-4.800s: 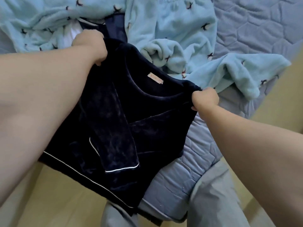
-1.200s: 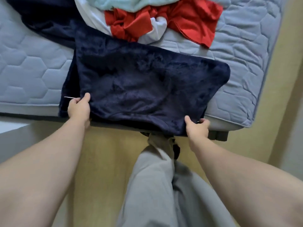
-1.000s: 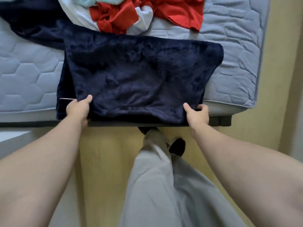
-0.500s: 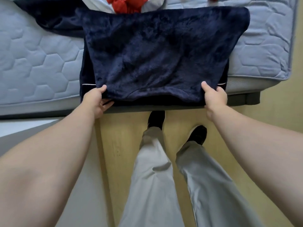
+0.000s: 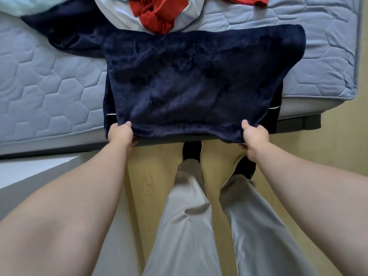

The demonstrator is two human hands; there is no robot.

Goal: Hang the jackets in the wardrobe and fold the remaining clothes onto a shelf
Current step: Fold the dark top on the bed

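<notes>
A dark navy velvet top (image 5: pixel 191 84) with thin white piping lies flat and partly folded on the near edge of the blue quilted mattress (image 5: pixel 43 88). My left hand (image 5: pixel 120 134) grips its near left corner, thumb on top. My right hand (image 5: pixel 253 136) grips the near right corner the same way. The near edge of the top hangs slightly over the mattress side. Behind it lie a red and white garment (image 5: pixel 157 14), another dark navy garment (image 5: pixel 67 34) and a bit of light blue fleece (image 5: pixel 18 5).
The dark bed frame (image 5: pixel 298 124) runs along the mattress front, ending at a corner on the right. Below are the wooden floor (image 5: pixel 153 176), my grey trouser legs (image 5: pixel 189 216) and dark socks. A grey and white surface (image 5: pixel 29 172) is at lower left.
Since 4.8 s ago the navy top went from held up in the air to laid flat on the mattress. In the last second my hands kept gripping its near corners; the view shifted slightly.
</notes>
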